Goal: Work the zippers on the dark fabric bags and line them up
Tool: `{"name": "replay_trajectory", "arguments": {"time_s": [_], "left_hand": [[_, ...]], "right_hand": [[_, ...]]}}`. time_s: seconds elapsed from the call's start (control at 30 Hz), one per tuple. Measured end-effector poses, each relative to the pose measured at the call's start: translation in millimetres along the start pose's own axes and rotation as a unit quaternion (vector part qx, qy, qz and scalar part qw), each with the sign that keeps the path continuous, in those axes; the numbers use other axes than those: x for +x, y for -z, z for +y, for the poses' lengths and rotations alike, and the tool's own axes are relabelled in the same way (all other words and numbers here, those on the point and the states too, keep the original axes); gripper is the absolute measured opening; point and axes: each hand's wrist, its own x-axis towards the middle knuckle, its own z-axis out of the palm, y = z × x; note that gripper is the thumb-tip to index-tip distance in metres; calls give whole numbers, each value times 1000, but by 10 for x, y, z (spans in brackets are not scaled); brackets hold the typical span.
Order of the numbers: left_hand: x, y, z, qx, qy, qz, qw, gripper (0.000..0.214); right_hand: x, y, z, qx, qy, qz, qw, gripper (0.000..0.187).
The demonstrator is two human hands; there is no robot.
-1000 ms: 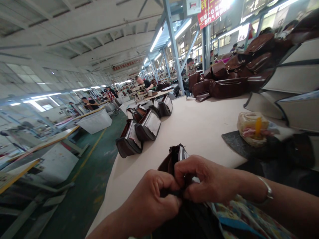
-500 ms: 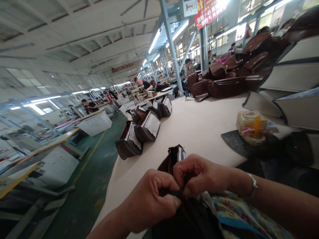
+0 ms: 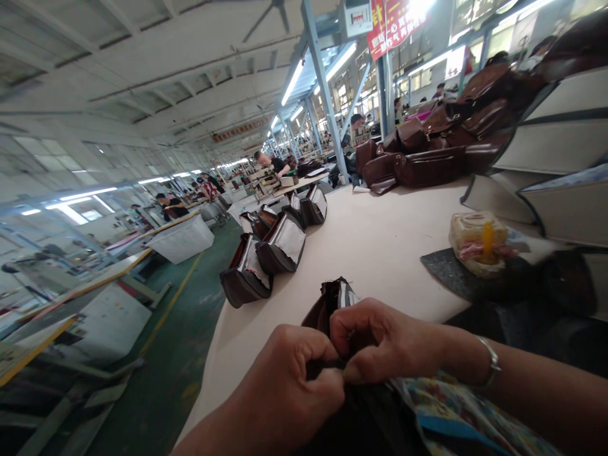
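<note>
Close to my body, a dark bag piece [image 3: 375, 415] with a raw upper edge stands partly hidden under my hands. My left hand [image 3: 297, 373] pinches its edge between thumb and forefinger. Right beside it, my right hand [image 3: 380, 345] pinches the same edge, the fingertips of both hands almost touching. A bracelet circles my right wrist. The exact spot between the fingertips is too dark to make out. Further up the table, several similar dark bag pieces [image 3: 280, 244] with pale lining stand in a cluster near the left edge.
The pale table [image 3: 375, 234] runs away from me. At its right lie a plastic tub [image 3: 477, 244] on a black mat [image 3: 441, 272] and stacked pale-lined pieces [image 3: 565, 142]. Brown leather bags [image 3: 432, 164] are heaped behind. A green aisle [image 3: 175, 329] lies left; other people work far off.
My fingertips have drawn slightly closer together on the edge, and my right wrist has shifted a little to the right. The bag piece stays in place.
</note>
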Motion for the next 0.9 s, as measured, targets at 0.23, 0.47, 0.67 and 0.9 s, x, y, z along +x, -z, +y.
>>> {"name": "replay_trajectory", "arguments": {"time_s": [0.23,0.47,0.67,0.9], "left_hand": [[-39,-22,-39,-8,-9,-2,1000,16],[-36,-5,-112,-103,19,-54,993,18],[-19,-36,-53,-10,35,12,999,19],[-37,-46,-58,28,-12,36,999,17]], "right_hand": [[-15,-53,-54,-46,-31,26,998,14],[4,-54,-14,5,-80,38,996,13],[-21,-52,33,-86,4,23,996,7],[-106,-113,-65,-368,171,61,912,9]]}}
